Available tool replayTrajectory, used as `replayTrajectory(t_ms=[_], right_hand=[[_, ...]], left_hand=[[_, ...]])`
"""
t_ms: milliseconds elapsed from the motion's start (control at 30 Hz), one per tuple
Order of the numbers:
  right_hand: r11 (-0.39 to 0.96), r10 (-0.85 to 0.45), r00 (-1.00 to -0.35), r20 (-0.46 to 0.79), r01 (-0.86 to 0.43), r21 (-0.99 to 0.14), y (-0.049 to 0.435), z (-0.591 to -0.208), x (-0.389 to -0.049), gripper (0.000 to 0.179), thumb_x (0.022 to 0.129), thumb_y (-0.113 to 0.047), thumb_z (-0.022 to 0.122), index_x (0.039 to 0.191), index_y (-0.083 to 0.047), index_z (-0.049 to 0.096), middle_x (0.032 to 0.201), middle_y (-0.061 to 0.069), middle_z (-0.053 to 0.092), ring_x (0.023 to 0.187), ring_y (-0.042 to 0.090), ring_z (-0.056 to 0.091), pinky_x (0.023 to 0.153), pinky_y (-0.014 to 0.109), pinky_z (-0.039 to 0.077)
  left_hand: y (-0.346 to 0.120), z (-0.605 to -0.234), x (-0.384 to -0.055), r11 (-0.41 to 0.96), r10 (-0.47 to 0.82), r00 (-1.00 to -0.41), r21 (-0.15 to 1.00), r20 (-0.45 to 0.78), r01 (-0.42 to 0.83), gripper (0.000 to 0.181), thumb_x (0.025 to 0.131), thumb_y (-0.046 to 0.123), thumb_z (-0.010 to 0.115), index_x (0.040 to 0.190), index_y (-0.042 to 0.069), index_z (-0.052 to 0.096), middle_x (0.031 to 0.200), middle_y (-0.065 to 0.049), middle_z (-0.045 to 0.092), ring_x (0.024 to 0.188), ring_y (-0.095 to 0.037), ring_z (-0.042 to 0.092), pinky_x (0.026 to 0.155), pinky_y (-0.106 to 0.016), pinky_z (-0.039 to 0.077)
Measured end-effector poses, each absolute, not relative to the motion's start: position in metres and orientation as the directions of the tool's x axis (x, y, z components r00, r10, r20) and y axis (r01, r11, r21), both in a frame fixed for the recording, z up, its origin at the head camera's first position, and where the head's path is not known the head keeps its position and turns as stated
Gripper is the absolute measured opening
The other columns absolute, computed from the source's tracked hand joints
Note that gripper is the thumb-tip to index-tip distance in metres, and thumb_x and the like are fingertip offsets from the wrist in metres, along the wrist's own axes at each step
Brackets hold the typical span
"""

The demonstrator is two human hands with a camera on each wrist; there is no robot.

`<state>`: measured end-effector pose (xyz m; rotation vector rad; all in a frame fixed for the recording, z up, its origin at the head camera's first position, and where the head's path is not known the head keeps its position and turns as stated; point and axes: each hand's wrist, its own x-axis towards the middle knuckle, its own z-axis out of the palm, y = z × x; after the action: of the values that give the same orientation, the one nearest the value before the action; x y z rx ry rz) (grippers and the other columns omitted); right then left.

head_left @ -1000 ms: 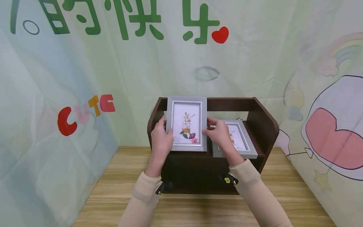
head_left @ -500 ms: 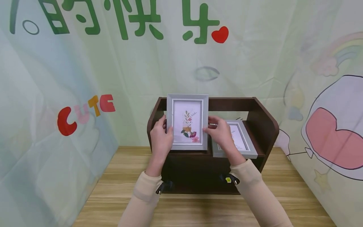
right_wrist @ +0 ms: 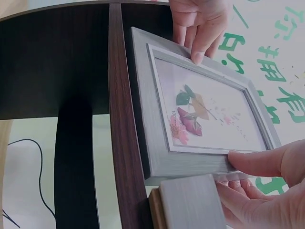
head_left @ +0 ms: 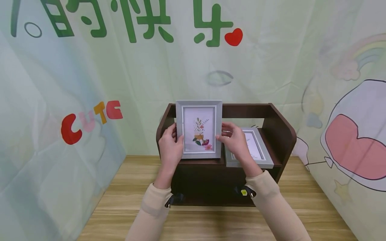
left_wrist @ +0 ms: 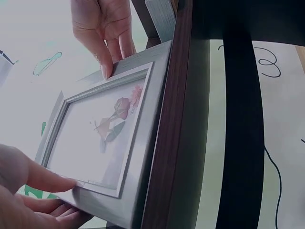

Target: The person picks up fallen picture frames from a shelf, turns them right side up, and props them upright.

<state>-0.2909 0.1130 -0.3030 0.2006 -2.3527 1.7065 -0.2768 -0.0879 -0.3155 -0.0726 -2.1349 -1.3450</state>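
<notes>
A grey picture frame [head_left: 198, 129] with a flower print stands nearly upright at the left of a dark brown shelf's [head_left: 211, 162] upper board. My left hand [head_left: 171, 146] grips its left edge, the thumb on the front and the other fingers behind. On the opposite edge, my right hand [head_left: 235, 140] pinches the frame in the same way. In the right wrist view, the picture frame's [right_wrist: 200, 114] lower edge is close to the shelf board; whether it touches I cannot tell. A second grey picture frame [head_left: 256, 147] lies flat on the board beneath my right forearm, partly hidden by it.
The shelf's side panel [head_left: 278, 134] rises at the right, and a back rail [head_left: 245, 110] runs behind the frames. Under the shelf is a wood-grain table [head_left: 135, 187]. Printed cloth [head_left: 144, 77] hangs close behind and on both sides.
The held picture frame has tipped more upright and shifted slightly back and left, with both hands keeping their grip. The flat frame has stayed where it was.
</notes>
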Motion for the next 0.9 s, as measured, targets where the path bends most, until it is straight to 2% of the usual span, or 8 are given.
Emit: replayTrajectory(t_ms=[200,633,900], right_hand=[[0.286,0.021,-0.962,0.273,-0.256,-0.923,0.1145,-0.3051,-0.2899,0.051,0.083,-0.002,0.069,0.131,0.0,0.05,0.128,0.02,0.058,0.116,0.033,0.058,0.096,0.043,0.05],[0.226,0.021,-0.948,0.317,-0.304,-0.925,0.1137,-0.3105,-0.2885,0.051,0.083,0.004,0.067,0.131,0.002,0.049,0.129,0.021,0.055,0.118,0.034,0.056,0.096,0.045,0.049],[0.203,0.04,-0.94,0.338,-0.323,-0.924,0.1112,-0.3124,-0.2862,0.049,0.083,0.004,0.067,0.128,-0.001,0.05,0.128,0.017,0.057,0.116,0.03,0.057,0.094,0.043,0.051]], left_hand=[[-0.0882,-0.3171,-0.2771,0.464,-0.267,-0.808,0.805,0.525,0.37,0.04,0.086,-0.002,0.062,0.125,-0.003,0.055,0.117,-0.02,0.06,0.106,-0.031,0.062,0.089,-0.038,0.054],[-0.0873,-0.3189,-0.2744,0.429,-0.249,-0.806,0.807,0.538,0.406,0.039,0.088,-0.003,0.06,0.126,-0.003,0.052,0.118,-0.02,0.059,0.107,-0.031,0.061,0.089,-0.041,0.053],[-0.0874,-0.323,-0.2762,0.434,-0.232,-0.798,0.793,0.557,0.427,0.035,0.089,-0.001,0.057,0.124,-0.003,0.052,0.115,-0.019,0.059,0.103,-0.03,0.062,0.085,-0.041,0.054]])
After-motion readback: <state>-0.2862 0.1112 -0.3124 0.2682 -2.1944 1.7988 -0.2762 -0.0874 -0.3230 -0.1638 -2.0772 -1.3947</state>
